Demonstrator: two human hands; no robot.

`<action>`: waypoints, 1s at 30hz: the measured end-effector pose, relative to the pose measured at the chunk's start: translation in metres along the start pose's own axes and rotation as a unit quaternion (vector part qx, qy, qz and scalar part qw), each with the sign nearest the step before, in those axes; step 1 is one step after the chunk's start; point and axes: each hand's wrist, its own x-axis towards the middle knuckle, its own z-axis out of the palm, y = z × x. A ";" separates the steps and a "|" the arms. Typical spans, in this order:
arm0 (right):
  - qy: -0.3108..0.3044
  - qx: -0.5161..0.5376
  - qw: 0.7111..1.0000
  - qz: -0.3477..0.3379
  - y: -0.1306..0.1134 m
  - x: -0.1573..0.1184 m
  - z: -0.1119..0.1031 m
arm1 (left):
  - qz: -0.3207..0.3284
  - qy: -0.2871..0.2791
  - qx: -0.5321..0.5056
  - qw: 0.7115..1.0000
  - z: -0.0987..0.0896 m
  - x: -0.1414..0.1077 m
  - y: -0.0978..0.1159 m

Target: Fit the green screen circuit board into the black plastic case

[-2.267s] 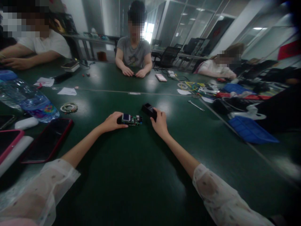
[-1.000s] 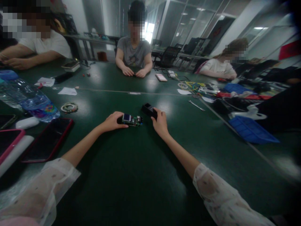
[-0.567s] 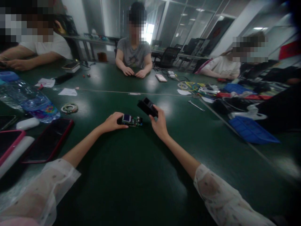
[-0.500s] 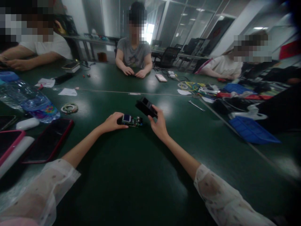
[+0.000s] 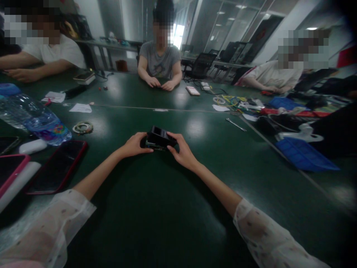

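My left hand (image 5: pixel 135 144) is closed round the left end of a small green circuit board (image 5: pixel 156 147), low over the green table. Over the board lies a black plastic casing (image 5: pixel 161 136) with a rectangular window, covering most of it, including its small screen. My right hand (image 5: pixel 182 150) grips the casing's right end between thumb and fingers. The casing sits slightly tilted, and a strip of the board shows along its near edge. Whether the two parts are fully joined I cannot tell.
On the left lie a water bottle (image 5: pixel 46 123), a red-edged phone (image 5: pixel 60 165) and a coil of wire (image 5: pixel 83 128). To the right are a wrench (image 5: pixel 235 124), a blue tray (image 5: pixel 305 154) and tangled cables (image 5: pixel 228 100). Several people sit around the table.
My right hand has moved left and down, bringing the black casing from above right onto the circuit board. My left hand has stayed almost in place. The board's screen is now covered.
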 end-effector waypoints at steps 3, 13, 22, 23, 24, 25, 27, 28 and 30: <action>0.002 0.002 1.000 0.000 0.001 -0.001 0.000 | 0.016 0.012 -0.036 0.999 0.001 -0.001 0.000; -0.034 -0.029 0.999 0.001 -0.001 -0.002 0.002 | 0.035 0.011 -0.041 0.999 0.001 0.000 -0.002; -0.105 -0.017 0.994 0.009 -0.001 0.001 0.002 | 0.009 -0.017 0.003 1.000 -0.004 -0.001 0.008; -0.106 -0.014 0.994 0.011 -0.001 0.001 0.002 | 0.006 -0.021 0.010 1.000 -0.004 -0.001 0.008; -0.106 -0.011 0.994 0.014 -0.001 0.001 0.001 | 0.005 -0.024 0.015 1.000 -0.004 -0.001 0.008; -0.106 -0.009 0.994 0.015 -0.001 0.001 0.001 | 0.005 -0.028 0.018 0.999 -0.005 -0.002 0.009; -0.105 -0.006 0.994 0.016 0.000 0.001 0.002 | 0.001 -0.031 0.021 0.999 -0.005 -0.002 0.009; -0.103 -0.005 0.995 0.016 0.001 0.000 0.002 | -0.005 -0.031 0.023 0.999 -0.005 -0.001 0.010; -0.100 -0.004 0.995 0.014 0.002 0.000 0.003 | -0.018 -0.029 0.026 0.999 -0.005 -0.001 0.010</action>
